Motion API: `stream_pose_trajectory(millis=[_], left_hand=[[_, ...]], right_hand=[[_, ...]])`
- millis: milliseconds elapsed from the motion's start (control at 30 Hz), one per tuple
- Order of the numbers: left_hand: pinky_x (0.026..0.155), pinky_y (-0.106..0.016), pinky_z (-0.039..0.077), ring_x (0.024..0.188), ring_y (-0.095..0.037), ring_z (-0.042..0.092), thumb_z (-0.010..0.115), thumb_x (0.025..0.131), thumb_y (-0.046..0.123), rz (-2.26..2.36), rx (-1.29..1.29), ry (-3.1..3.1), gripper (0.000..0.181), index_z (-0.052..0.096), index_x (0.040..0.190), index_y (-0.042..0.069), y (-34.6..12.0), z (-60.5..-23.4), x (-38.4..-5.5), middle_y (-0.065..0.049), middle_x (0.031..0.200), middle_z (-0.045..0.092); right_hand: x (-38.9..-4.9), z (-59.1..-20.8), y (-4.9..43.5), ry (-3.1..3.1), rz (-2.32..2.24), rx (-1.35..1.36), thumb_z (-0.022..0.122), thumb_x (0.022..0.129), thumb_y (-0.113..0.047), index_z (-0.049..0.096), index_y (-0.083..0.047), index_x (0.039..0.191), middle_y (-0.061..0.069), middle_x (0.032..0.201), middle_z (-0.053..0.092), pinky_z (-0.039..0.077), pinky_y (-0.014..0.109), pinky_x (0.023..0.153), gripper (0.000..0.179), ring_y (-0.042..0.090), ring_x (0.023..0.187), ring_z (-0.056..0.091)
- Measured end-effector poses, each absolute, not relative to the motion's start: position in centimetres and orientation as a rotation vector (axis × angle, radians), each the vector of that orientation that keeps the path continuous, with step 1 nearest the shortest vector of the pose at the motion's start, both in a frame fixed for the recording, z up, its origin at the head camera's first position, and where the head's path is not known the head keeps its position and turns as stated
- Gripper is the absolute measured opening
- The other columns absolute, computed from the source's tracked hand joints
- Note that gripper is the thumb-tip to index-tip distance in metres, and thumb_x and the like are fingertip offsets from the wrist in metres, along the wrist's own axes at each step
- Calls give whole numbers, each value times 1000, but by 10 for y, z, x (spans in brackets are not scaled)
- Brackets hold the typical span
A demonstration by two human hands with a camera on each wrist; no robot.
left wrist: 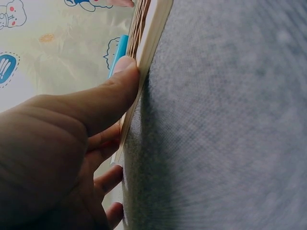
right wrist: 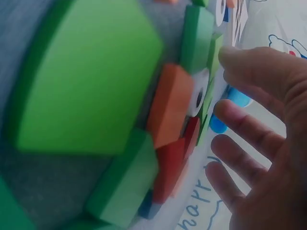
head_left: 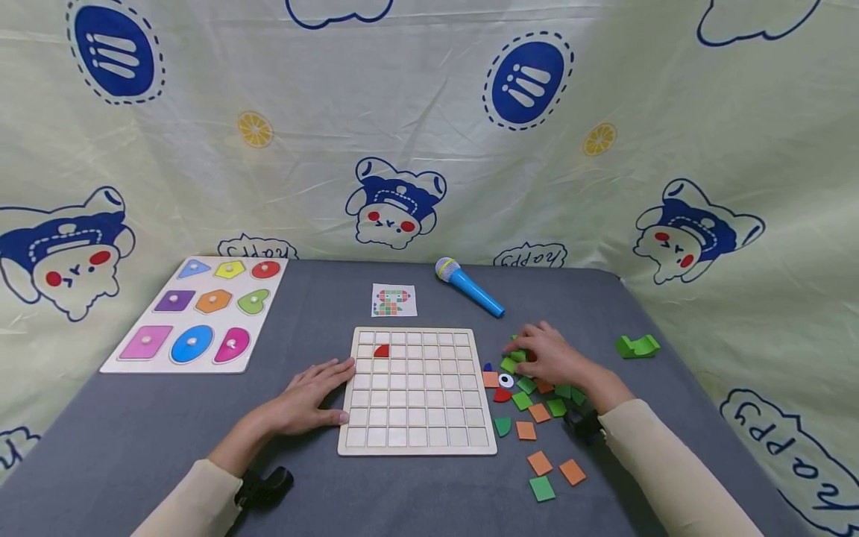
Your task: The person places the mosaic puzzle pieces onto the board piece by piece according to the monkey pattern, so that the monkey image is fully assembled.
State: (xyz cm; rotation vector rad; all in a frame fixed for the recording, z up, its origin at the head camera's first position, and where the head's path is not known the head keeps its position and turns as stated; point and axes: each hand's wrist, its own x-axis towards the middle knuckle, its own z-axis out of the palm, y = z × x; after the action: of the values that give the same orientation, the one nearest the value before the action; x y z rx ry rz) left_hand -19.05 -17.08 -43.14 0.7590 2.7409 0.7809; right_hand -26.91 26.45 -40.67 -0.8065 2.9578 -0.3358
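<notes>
My left hand (head_left: 302, 399) rests at the left edge of a pale wooden grid board (head_left: 416, 450), fingers extended. In the left wrist view its thumb (left wrist: 108, 103) lies against the board's side. One red quarter-round tile (head_left: 382, 351) sits in a cell near the board's upper left. To the right, my right hand (head_left: 557, 362) hovers over or touches a scatter of tiles; contact is unclear. In the right wrist view its fingers (right wrist: 240, 124) are spread, with nothing seen held. Around it lie green tiles (head_left: 521, 400), orange tiles (head_left: 526, 430), a red tile (head_left: 502, 395) and a white ring-marked tile (head_left: 506, 381).
Behind the board lies a small pattern card (head_left: 394, 291), with a blue toy microphone (head_left: 476, 293) to its right. A shape-puzzle board (head_left: 201, 319) is at the far left. One curved green block (head_left: 637, 347) stands near the right table edge. A printed cloth hangs behind.
</notes>
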Motion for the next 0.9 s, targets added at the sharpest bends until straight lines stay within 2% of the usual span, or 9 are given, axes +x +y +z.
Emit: stream_pose_trajectory(millis=[467, 900], left_hand=[[107, -66, 16, 142, -40, 22, 67, 85, 38, 787, 767, 2743, 77, 32, 147, 7, -170, -433, -190, -12, 154, 31], [107, -66, 16, 142, -39, 22, 66, 85, 39, 782, 763, 2744, 78, 32, 147, 7, -171, -433, -191, -12, 154, 31]], right_hand=[[-271, -410, 265, 2936, -286, -823, 70, 82, -19, 71, -22, 111, 4, 103, 55, 25, 32, 72, 29, 17, 86, 34], [-272, -414, 268, 2949, -296, -783, 73, 82, -28, 72, -22, 104, 0, 96, 53, 26, 32, 74, 23, 17, 88, 35]])
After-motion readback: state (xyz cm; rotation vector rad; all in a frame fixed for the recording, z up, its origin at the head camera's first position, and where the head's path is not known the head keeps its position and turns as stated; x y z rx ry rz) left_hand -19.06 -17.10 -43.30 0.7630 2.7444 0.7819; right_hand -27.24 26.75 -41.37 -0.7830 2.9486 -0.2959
